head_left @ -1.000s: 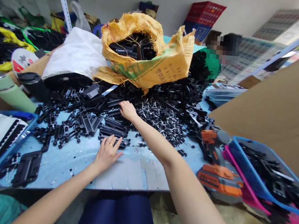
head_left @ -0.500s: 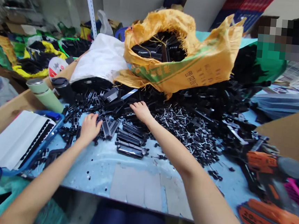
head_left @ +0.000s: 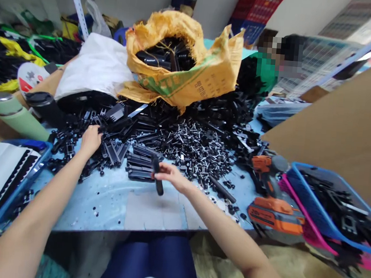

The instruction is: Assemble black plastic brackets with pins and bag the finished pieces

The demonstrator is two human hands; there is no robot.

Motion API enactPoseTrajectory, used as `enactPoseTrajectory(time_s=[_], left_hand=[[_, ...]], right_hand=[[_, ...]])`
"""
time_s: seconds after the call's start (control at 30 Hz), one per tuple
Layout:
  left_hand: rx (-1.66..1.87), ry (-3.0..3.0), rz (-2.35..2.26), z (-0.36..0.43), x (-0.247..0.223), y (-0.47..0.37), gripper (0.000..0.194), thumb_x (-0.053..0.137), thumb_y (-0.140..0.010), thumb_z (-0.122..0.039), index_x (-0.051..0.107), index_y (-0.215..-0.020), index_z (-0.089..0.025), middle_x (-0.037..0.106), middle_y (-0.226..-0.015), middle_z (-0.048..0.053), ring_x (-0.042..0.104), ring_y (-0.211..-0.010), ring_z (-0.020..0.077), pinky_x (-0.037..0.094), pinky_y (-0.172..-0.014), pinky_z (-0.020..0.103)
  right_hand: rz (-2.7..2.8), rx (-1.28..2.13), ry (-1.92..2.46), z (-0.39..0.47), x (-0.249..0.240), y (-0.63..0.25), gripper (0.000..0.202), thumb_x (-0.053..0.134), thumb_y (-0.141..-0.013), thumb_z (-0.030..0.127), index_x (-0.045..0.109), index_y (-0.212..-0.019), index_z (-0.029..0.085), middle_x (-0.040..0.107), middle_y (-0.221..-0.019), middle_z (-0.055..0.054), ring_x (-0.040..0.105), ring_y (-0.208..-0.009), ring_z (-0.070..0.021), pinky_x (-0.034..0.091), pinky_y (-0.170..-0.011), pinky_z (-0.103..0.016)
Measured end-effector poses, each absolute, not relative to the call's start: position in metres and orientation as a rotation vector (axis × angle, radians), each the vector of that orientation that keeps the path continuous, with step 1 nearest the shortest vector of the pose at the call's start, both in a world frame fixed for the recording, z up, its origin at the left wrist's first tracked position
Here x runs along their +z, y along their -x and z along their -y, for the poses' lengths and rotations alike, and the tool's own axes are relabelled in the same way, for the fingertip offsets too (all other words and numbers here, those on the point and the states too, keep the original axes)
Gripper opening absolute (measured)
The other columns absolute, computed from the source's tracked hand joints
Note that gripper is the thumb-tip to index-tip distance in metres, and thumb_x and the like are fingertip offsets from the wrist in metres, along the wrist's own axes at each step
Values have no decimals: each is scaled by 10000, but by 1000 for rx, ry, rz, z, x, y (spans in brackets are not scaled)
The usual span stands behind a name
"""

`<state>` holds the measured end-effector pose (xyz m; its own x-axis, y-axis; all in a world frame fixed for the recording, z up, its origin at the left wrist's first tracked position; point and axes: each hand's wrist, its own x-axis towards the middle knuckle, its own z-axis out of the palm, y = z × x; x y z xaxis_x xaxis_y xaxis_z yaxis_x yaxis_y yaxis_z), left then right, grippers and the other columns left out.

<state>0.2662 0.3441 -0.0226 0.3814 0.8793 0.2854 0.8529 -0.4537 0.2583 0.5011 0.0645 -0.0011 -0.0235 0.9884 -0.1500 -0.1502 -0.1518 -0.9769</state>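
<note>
My right hand (head_left: 174, 178) grips a long black plastic part (head_left: 157, 175), held upright above the near part of the bench. Behind it lies a row of similar black plastic parts (head_left: 139, 167), side by side. My left hand (head_left: 91, 139) is at the pile of small black clip-like parts (head_left: 71, 144), fingers curled down; what they hold, if anything, is hidden. Dark flat strips (head_left: 115, 151) lie just right of that hand. A heap of small black pieces with silvery pins (head_left: 197, 148) spreads beyond my right hand.
An orange cordless drill (head_left: 275, 211) rests at the right, beside a blue basket (head_left: 340, 183) of black parts. A torn yellow sack (head_left: 190, 87) stands at the back. A green tumbler (head_left: 20, 118) and a blue tray (head_left: 46, 148) are at the left. A person (head_left: 269, 73) is behind the heap.
The view has swung right. My right hand has come back from the pile and now holds a black plastic part. My left hand has reached farther into the small parts, its fingers curling.
</note>
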Motion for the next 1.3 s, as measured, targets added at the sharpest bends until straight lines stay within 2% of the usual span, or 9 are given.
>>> enactPoseTrajectory(time_s=[0.17, 0.37, 0.47, 0.67, 0.8, 0.93, 1.07, 1.2, 1.3], left_hand=[[667, -2391, -1302, -242, -13, -278, 388, 513, -787, -379, 489, -1098, -147, 621, -951, 111, 601, -909, 274, 455, -797, 364], [515, -2068, -1065, -138, -17, -275, 417, 293, -857, -512, 556, -866, -188, 560, -621, 8, 563, -579, 180, 438, -598, 293], [562, -1910, -1045, -110, -25, -275, 436, 438, -790, -547, 575, -958, -169, 554, -619, -9, 531, -517, 148, 430, -541, 268], [571, -1691, -863, -59, -39, -305, 501, 457, -823, -464, 551, -1177, -122, 572, -883, 66, 506, -471, 90, 399, -428, 239], [626, -1690, -762, -33, -29, -330, 448, 454, -861, -412, 548, -1215, -155, 547, -1008, 85, 488, -454, 49, 415, -433, 227], [728, -1786, -781, -23, -17, -343, 413, 487, -861, -359, 554, -1228, -181, 574, -973, 70, 563, -612, 97, 488, -583, 250], [746, -2012, -692, -23, -13, -343, 349, 479, -872, -313, 600, -1181, -203, 586, -908, 61, 573, -877, 173, 474, -821, 327], [743, -2089, -666, -16, -13, -343, 350, 441, -897, -325, 586, -1196, -218, 579, -905, 67, 575, -843, 172, 482, -786, 328], [971, -2035, -744, -4, -17, -352, 359, 407, -914, -316, 570, -1210, -192, 587, -971, 98, 574, -920, 187, 478, -822, 337]], right_hand=[[1050, 1362, 1082, -22, -29, -473, 466, 773, -600, 368, 571, -985, 200, 618, -920, -18, 592, -880, -163, 467, -820, -320], [1202, 876, 1406, 42, -52, -510, 514, 779, -591, 368, 516, -1000, 203, 573, -943, -29, 559, -880, -167, 457, -804, -313], [1472, 628, 1702, 77, -54, -532, 328, 699, -700, 350, 577, -954, 181, 597, -909, -53, 560, -871, -189, 447, -824, -350], [1765, 384, 1774, 67, -56, -507, 419, 521, -860, 422, 532, -1230, 226, 589, -1132, -104, 491, -1119, -242, 245, -1059, -511], [1169, 807, 1543, 46, -42, -483, 497, 359, -915, 499, 396, -1348, 260, 584, -1096, -85, 604, -762, -155, 522, -728, -349], [860, 1132, 1304, 49, -31, -477, 645, 439, -862, 564, 282, -1416, 273, 605, -824, -14, 531, -508, -98, 488, -475, -248], [1034, 1002, 1353, 59, -28, -491, 609, 595, -797, 476, 440, -1344, 259, 642, -897, -21, 551, -556, -100, 510, -540, -254], [1300, 714, 1419, 61, -23, -501, 517, 643, -766, 416, 561, -1247, 246, 642, -1079, -56, 611, -882, -197, 505, -831, -353], [1243, 656, 1428, 61, -23, -489, 510, 581, -812, 445, 528, -1284, 259, 620, -1129, -66, 618, -815, -190, 520, -789, -357]])
